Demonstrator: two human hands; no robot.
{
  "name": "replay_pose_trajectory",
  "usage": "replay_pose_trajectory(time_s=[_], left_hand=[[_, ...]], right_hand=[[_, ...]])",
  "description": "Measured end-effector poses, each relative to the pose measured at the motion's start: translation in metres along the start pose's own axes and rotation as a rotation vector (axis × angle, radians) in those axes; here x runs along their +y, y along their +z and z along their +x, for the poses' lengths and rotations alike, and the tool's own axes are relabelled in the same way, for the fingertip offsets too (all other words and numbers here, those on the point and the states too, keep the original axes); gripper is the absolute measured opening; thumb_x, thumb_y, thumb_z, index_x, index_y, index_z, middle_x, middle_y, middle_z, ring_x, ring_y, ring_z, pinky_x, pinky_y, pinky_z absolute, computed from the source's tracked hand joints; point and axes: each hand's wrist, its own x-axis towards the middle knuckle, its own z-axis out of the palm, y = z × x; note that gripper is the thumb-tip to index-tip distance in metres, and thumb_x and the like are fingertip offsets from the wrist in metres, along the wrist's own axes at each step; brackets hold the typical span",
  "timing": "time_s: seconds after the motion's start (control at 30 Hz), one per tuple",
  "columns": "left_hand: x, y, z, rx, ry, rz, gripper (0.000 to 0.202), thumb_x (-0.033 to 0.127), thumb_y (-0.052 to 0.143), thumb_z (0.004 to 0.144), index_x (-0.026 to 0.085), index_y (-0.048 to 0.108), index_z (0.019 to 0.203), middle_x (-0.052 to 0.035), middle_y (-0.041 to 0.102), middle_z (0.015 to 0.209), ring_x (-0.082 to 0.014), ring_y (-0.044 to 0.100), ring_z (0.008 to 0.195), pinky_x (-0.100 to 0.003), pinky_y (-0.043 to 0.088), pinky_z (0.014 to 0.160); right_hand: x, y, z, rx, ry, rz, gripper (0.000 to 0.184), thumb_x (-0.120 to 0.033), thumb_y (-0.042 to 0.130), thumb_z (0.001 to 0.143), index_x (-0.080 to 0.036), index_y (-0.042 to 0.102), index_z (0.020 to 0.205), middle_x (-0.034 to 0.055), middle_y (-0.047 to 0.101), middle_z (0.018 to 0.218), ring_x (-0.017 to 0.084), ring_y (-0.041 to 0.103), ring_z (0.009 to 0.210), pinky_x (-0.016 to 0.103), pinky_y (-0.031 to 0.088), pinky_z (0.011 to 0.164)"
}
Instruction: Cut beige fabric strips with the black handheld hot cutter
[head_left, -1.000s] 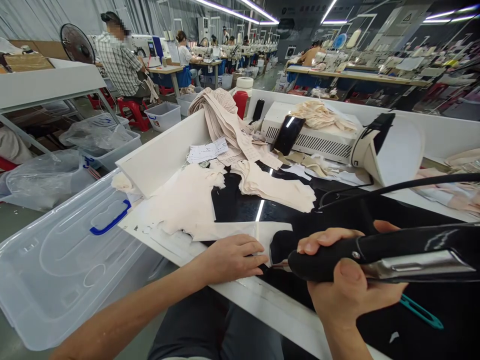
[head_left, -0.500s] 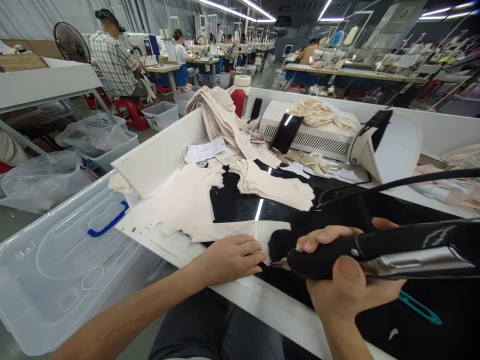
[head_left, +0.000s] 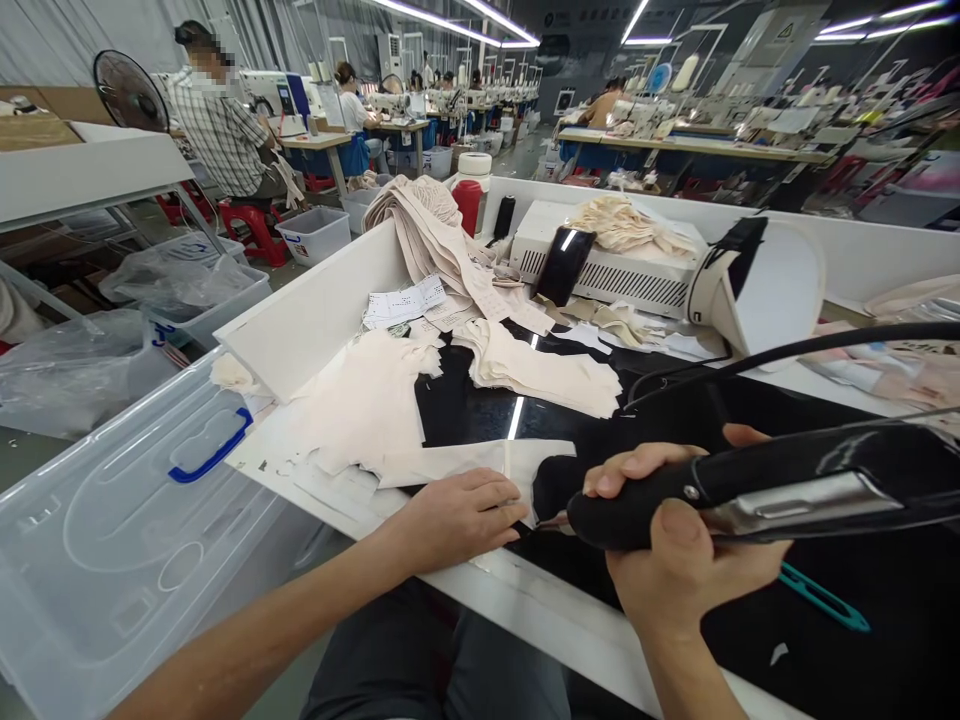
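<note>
My left hand [head_left: 469,515] lies with its fingers stretched flat on a thin pale fabric piece [head_left: 450,460] at the table's front edge. A narrow cream strip crosses the fabric just beyond my fingertips. My right hand [head_left: 675,570] is wrapped around a black hand tool [head_left: 795,490] with a rounded end and a long metal lever along its side. The tool's rounded end is close to the fabric's right edge; whether they touch, I cannot tell. A stack of cream cut pieces [head_left: 540,370] rests beyond my hands, and a wider pale pile [head_left: 367,400] lies left.
A teal needle-like tool [head_left: 825,597] lies right of my right hand. A black cable [head_left: 795,352] arches above it. At the back stand a white vented box [head_left: 615,265], a phone [head_left: 564,266] and a white cone-shaped shade [head_left: 780,285]. A clear lidded bin [head_left: 135,530] stands left.
The whole view has shifted slightly, so things sit a little further left. The tool and my right hand have moved slightly with it; my left hand stays on the fabric.
</note>
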Motion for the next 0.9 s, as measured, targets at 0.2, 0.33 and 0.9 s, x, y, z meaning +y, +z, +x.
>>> replay_pose_trajectory(time_s=[0.2, 0.33, 0.9], left_hand=[[0.0008, -0.0013, 0.0009, 0.022, -0.016, -0.017, 0.023, 0.027, 0.058, 0.114, 0.010, 0.069, 0.126, -0.0125, 0.077, 0.119, -0.0211, 0.074, 0.115, -0.035, 0.059, 0.114], [0.0006, -0.0011, 0.0002, 0.006, -0.017, -0.028, 0.023, 0.026, 0.058, 0.114, 0.010, 0.069, 0.126, -0.0121, 0.077, 0.120, -0.0210, 0.074, 0.117, -0.036, 0.059, 0.115], [0.0003, -0.0025, -0.0012, 0.011, -0.028, -0.050, 0.022, 0.024, 0.061, 0.112, 0.011, 0.068, 0.127, -0.0129, 0.077, 0.121, -0.0228, 0.075, 0.115, -0.040, 0.062, 0.112]], right_hand=[[0.0006, 0.0006, -0.0015, 0.024, 0.021, -0.010, 0.055, -0.034, 0.088, 0.082, -0.027, 0.059, 0.129, -0.0048, 0.070, 0.079, 0.019, 0.063, 0.052, 0.035, 0.057, 0.048], [-0.0028, 0.0035, 0.0015, 0.068, 0.026, -0.030, 0.057, -0.036, 0.088, 0.080, -0.027, 0.059, 0.128, -0.0063, 0.069, 0.077, 0.018, 0.062, 0.051, 0.034, 0.056, 0.048], [0.0057, 0.0026, -0.0055, 0.022, 0.020, -0.022, 0.057, -0.035, 0.088, 0.087, -0.027, 0.056, 0.133, -0.0044, 0.072, 0.083, 0.017, 0.065, 0.054, 0.034, 0.059, 0.052]])
